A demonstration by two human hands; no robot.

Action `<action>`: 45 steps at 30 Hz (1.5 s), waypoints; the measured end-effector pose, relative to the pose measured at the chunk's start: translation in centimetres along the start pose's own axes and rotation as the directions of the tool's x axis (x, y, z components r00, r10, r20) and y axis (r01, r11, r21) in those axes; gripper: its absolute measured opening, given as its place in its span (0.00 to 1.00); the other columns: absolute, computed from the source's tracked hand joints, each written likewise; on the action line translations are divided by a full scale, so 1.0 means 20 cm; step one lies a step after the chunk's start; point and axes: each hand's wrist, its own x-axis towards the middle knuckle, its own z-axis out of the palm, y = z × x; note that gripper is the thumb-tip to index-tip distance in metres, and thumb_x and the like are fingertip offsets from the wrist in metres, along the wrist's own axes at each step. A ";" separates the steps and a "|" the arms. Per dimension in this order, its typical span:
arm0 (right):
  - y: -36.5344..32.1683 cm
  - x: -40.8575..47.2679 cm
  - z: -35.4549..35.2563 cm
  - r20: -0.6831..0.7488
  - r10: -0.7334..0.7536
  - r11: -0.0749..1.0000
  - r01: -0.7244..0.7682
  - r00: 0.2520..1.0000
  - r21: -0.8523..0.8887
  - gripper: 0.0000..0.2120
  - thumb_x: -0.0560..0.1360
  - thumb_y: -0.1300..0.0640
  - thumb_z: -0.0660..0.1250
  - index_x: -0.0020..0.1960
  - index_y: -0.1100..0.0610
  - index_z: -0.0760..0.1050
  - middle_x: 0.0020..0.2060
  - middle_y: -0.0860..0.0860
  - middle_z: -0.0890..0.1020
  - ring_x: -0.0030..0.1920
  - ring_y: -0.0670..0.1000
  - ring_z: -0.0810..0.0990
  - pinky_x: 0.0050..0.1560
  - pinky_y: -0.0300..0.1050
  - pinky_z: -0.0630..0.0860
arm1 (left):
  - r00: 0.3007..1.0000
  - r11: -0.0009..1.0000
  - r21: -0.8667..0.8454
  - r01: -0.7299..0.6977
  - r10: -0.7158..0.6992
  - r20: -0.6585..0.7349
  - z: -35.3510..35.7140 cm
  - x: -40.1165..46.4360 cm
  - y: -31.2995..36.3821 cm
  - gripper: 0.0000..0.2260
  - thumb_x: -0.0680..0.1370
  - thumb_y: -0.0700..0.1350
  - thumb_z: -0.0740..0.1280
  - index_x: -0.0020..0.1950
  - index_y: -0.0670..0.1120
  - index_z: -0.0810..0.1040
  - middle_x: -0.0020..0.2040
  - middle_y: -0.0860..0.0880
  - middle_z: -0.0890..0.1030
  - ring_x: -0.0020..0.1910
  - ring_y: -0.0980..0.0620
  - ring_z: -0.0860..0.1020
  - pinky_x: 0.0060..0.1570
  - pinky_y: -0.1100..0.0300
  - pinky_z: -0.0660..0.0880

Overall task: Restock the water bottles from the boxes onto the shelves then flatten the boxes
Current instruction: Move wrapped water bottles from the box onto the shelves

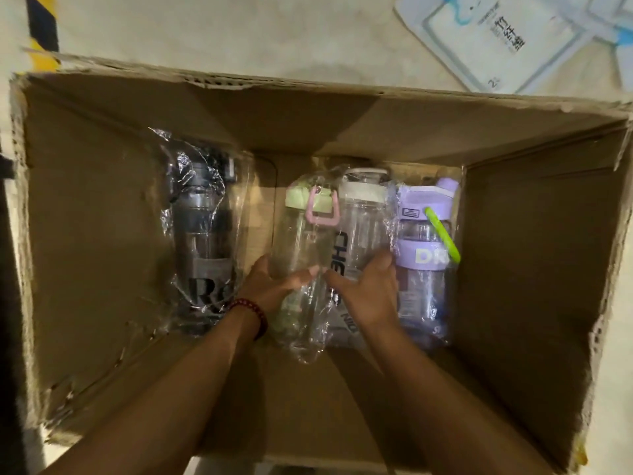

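Observation:
An open cardboard box lies on the floor below me, with several plastic-wrapped water bottles lying on its bottom. From left to right they are a dark bottle, a clear bottle with a green lid and pink handle, a clear bottle with a white lid and a purple bottle with a green strap. My left hand grips the lower part of the green-lidded bottle. My right hand grips the lower part of the white-lidded bottle. Both arms reach down into the box.
The box walls stand tall around the bottles, with torn upper edges. A white and blue packaged item lies on the pale floor beyond the box at the top right. Black and yellow striped tape shows at the top left.

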 end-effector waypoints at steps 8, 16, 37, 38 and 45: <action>-0.03 0.00 -0.04 0.145 0.067 0.963 -0.103 0.987 0.251 0.57 0.59 0.38 0.77 0.75 0.58 0.51 0.71 0.57 0.63 0.71 0.58 0.63 0.66 0.54 0.68 | 0.997 0.998 0.006 0.056 -0.056 0.053 -0.04 -0.05 0.02 0.62 0.46 0.76 0.70 0.70 0.39 0.66 0.67 0.38 0.71 0.64 0.38 0.72 0.59 0.48 0.72; -0.09 -0.18 -0.14 0.183 0.016 0.916 -0.088 0.983 0.392 0.54 0.59 0.39 0.78 0.75 0.53 0.52 0.70 0.51 0.63 0.70 0.51 0.63 0.64 0.48 0.66 | 0.987 0.985 -0.142 -0.095 0.111 0.113 -0.12 -0.29 0.03 0.48 0.57 0.66 0.75 0.73 0.53 0.62 0.67 0.55 0.71 0.55 0.58 0.74 0.60 0.57 0.67; -0.65 -1.31 -0.90 0.171 -0.209 0.756 0.047 0.963 0.653 0.44 0.59 0.46 0.79 0.70 0.47 0.63 0.61 0.51 0.77 0.58 0.53 0.79 0.54 0.52 0.79 | 0.919 0.844 -0.375 -0.383 0.391 -0.057 -0.83 -1.54 0.43 0.36 0.47 0.55 0.79 0.54 0.53 0.76 0.45 0.57 0.84 0.48 0.57 0.81 0.43 0.64 0.77; -0.70 -1.38 -0.94 0.161 -0.230 0.759 0.073 0.960 0.647 0.42 0.59 0.46 0.79 0.69 0.47 0.64 0.59 0.51 0.78 0.56 0.52 0.80 0.53 0.51 0.79 | 0.904 0.832 -0.367 -0.416 0.423 -0.067 -0.87 -1.63 0.44 0.34 0.48 0.54 0.77 0.54 0.53 0.76 0.46 0.58 0.84 0.48 0.60 0.81 0.41 0.66 0.77; -1.06 -1.90 -1.23 0.158 -0.362 0.782 0.206 0.919 0.588 0.45 0.50 0.39 0.78 0.64 0.46 0.69 0.53 0.48 0.82 0.54 0.51 0.82 0.56 0.58 0.78 | 0.839 0.776 -0.319 -0.544 0.501 -0.212 -1.19 -2.28 0.57 0.38 0.44 0.58 0.79 0.52 0.51 0.76 0.54 0.52 0.81 0.55 0.54 0.79 0.44 0.64 0.76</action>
